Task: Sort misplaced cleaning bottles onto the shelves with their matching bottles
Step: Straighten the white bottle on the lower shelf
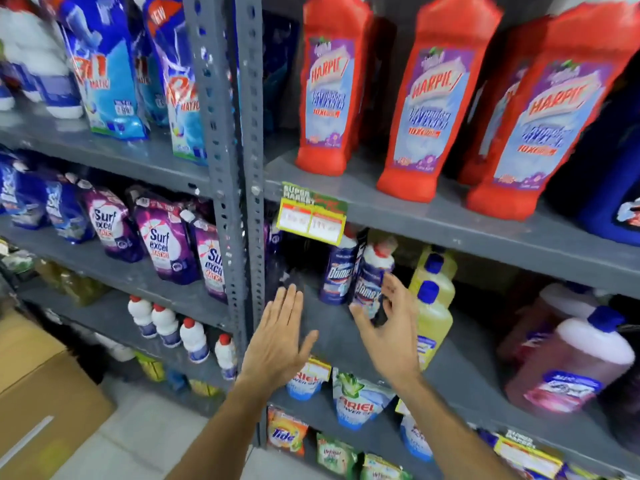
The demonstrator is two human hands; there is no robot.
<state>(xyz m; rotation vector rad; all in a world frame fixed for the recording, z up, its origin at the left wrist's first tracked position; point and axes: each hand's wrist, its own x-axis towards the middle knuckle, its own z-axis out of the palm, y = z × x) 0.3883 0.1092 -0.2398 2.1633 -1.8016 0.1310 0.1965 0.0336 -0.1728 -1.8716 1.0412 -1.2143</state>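
Note:
A blue Domex bottle (372, 278) with a white shoulder and red cap leans tilted on the middle shelf (332, 327). My right hand (388, 327) is around its lower part, thumb on the left and fingers on the right. A second, matching Domex bottle (337, 271) stands upright just to its left. My left hand (280, 337) hovers flat with fingers spread in front of the bare left part of that shelf, holding nothing.
Yellow bottles (433, 306) stand right of my right hand, pink bottles (575, 368) further right. Red Harpic bottles (429, 98) fill the shelf above. A grey upright post (242, 202) divides the racks; Surf Excel pouches (162, 244) sit to the left. A cardboard box (38, 386) lies lower left.

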